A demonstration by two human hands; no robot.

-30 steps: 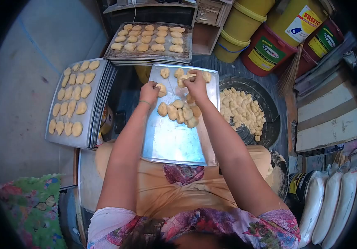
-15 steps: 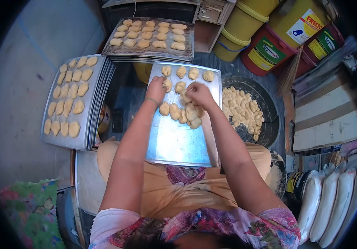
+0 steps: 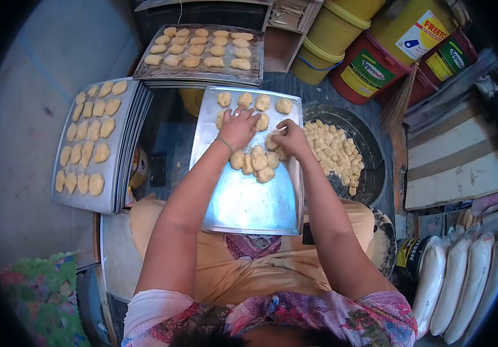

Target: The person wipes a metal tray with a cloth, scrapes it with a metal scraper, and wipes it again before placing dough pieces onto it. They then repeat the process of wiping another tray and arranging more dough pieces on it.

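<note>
A metal tray lies across my lap, with a row of separate dough pieces near its far edge. My left hand rests over the second row, fingers spread, its fingertips by a dough piece; another dough piece shows just left of it. At the tray's right side, my right hand has its fingers closed around a dough piece. Several dough pieces sit bunched together mid-tray, nearer to me than both hands.
A round dark basin with many small dough lumps stands to the right. Stacked trays of shaped dough stand at the left and at the back. Buckets are at the back right, filled plastic bags at the lower right.
My left hand has moved right from the tray's left side, its fingers now spread over the second row. My right hand has shifted right and slightly down. The bunched dough pieces are arranged differently.
</note>
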